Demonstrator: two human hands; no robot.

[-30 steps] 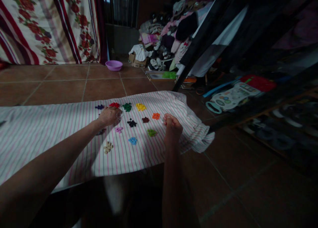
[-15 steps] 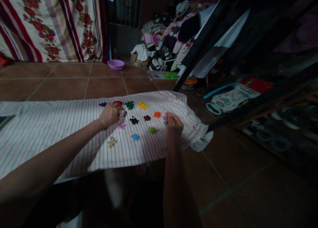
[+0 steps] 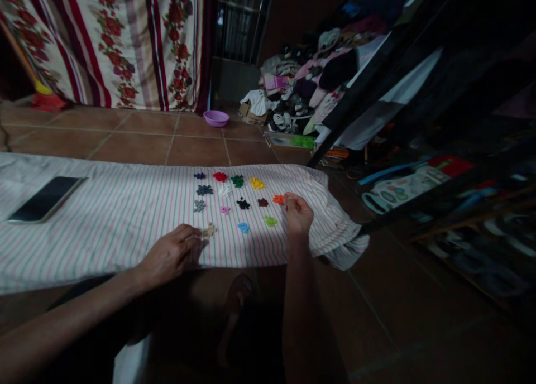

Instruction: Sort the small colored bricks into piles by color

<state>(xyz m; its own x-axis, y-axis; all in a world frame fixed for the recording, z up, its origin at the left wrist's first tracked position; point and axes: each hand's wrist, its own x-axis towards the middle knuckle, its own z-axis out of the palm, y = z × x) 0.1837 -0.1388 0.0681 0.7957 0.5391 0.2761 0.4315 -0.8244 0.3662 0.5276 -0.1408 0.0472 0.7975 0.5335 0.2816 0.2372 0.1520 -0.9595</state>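
Small piles of coloured pieces, too small to name, lie on a striped cloth (image 3: pixel 138 205). My left hand (image 3: pixel 170 253) is low at the front edge, fingers curled together beside the beige pieces (image 3: pixel 210 230); whether a piece is in them is hidden. Fingers pinched, my right hand (image 3: pixel 298 215) is right beside the orange pieces (image 3: pixel 278 200); what it holds, if anything, cannot be made out. Between the hands are blue pieces (image 3: pixel 243 228), lime green pieces (image 3: pixel 270 221), black pieces (image 3: pixel 243 204) and pink pieces (image 3: pixel 225 210). Red pieces (image 3: pixel 219 176) and yellow pieces (image 3: pixel 257 182) sit farther back.
A dark-screened phone (image 3: pixel 45 200) lies on the cloth at the left. Beyond, a purple basin (image 3: pixel 216 119) stands on the tiled floor near a heap of clothes (image 3: pixel 310 77). A dark slanting post (image 3: pixel 335 127) and a shelf rail (image 3: pixel 456 216) are at the right.
My left hand has moved from the back piles toward the front, beside the beige pieces, uncovering red and grey piles. My right hand is closer to the orange pile. The view has shifted left.
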